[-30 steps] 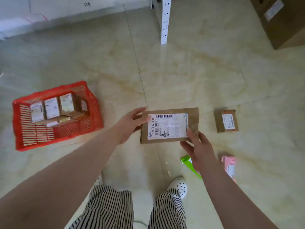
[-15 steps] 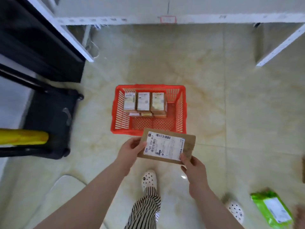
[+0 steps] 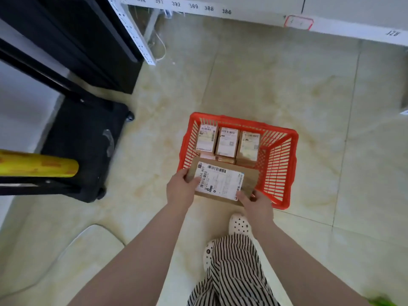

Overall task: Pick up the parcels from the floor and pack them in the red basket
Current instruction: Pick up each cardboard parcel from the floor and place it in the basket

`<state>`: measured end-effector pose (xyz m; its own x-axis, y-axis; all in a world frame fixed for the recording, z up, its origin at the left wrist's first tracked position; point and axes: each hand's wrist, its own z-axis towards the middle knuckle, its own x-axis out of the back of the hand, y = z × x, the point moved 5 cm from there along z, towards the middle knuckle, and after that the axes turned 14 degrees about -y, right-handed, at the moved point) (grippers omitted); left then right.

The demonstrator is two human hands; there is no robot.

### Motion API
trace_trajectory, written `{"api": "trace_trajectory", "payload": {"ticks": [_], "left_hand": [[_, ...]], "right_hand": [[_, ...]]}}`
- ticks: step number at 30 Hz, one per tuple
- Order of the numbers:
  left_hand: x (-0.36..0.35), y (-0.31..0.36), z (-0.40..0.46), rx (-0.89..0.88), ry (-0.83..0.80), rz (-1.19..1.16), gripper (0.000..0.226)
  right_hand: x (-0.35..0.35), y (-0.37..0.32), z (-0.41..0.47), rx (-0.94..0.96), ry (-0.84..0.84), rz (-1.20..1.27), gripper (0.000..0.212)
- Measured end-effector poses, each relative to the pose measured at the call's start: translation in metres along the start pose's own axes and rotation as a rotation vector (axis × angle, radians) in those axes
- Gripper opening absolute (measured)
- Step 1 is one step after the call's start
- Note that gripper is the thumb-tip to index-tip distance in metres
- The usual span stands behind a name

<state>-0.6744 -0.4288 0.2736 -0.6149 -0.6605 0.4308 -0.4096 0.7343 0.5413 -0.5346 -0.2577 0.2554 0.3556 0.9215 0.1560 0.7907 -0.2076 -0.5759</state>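
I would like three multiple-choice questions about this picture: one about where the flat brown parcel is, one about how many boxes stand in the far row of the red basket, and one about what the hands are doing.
1. Where is the flat brown parcel?
A. Flat on the floor beside the suitcase
B. Held over the near end of the red basket
C. On the white shelf

2. How many labelled boxes stand in the basket's far row?
A. One
B. Three
C. Six

3. What are the hands doing?
A. Both grip the parcel
B. Only the left grips it
C. Both hang free

Answers:
1 B: the parcel covers the basket's near rim, and both hands carry it.
2 B: three white labels sit side by side at the far end.
3 A: the left hand holds the parcel's left edge, the right hand its near right corner.
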Motion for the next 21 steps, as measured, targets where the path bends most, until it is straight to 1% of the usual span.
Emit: {"api": "trace_trajectory", "payload": {"ticks": [4, 7, 14, 17, 21], "left_hand": [[-0.004, 0.005, 0.051, 0.026, 0.000, 0.118, 0.036], [-0.014, -0.004, 0.098, 0.036, 0.001, 0.221, 0.032], [-0.051, -0.049, 0.190, 0.050, -0.053, 0.339, 0.042], [-0.070, -0.069, 0.221, 0.075, -0.100, 0.418, 0.040], [-0.085, -0.091, 0.248, 0.119, -0.158, 0.467, 0.035]], "right_hand": [[-0.009, -0.009, 0.049, -0.012, 0.004, -0.094, 0.029], [-0.018, -0.001, 0.099, -0.036, 0.011, -0.156, 0.029], [-0.040, 0.037, 0.198, -0.099, 0.038, -0.183, 0.031], [-0.046, 0.058, 0.234, -0.155, 0.038, -0.239, 0.037], [-0.054, 0.080, 0.263, -0.227, -0.016, -0.315, 0.040]]}}
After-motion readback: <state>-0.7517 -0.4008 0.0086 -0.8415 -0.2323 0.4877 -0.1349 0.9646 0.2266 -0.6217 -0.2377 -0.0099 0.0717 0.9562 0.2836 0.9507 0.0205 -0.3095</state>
